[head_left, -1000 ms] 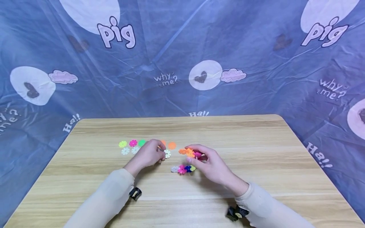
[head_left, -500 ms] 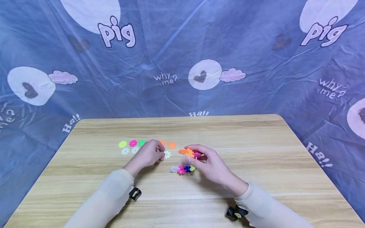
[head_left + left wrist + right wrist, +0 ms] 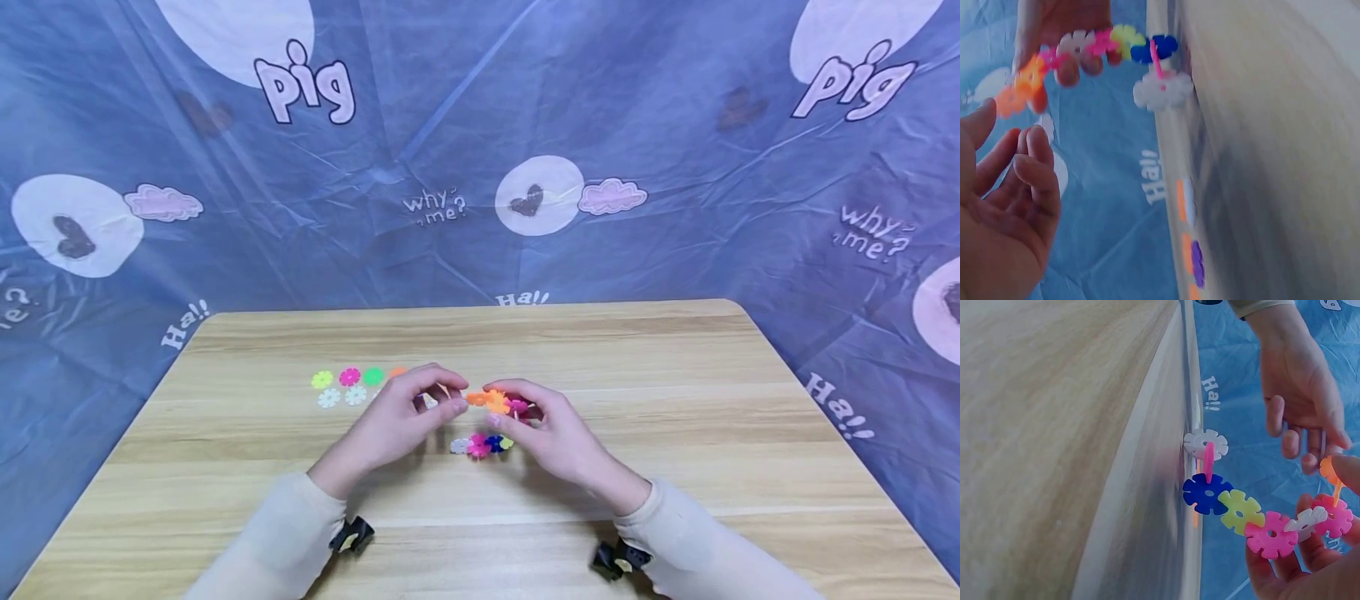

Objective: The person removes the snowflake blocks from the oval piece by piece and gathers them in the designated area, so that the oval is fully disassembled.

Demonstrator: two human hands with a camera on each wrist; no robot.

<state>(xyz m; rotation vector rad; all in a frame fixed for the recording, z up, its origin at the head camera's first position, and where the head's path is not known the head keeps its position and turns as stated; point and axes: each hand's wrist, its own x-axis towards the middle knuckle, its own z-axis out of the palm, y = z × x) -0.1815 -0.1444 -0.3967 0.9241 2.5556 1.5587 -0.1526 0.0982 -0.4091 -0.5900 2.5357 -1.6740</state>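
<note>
Right hand (image 3: 558, 433) grips the disc chain (image 3: 1263, 534) near its orange end (image 3: 477, 399), holding it above the table (image 3: 480, 517). Left hand (image 3: 408, 417) is right at that end; can't tell if it's pinching. Loose discs (image 3: 349, 377) lie beyond the left forearm.

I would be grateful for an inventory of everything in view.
Table: one, wood-grained, across the lower half
Backdrop: one, printed blue, behind the table
Loose flower pieces: at least seven, yellow, pink, green, orange, white, purple, on table's left part
Flower chain: one, orange, pink, white, yellow and blue, near the table's middle
Wrist devices: two, black, one per wrist
Sleeves: two, beige, along the lower edge
Left hand: one, bare, by the chain's orange end
Right hand: one, bare, holding the chain
</note>
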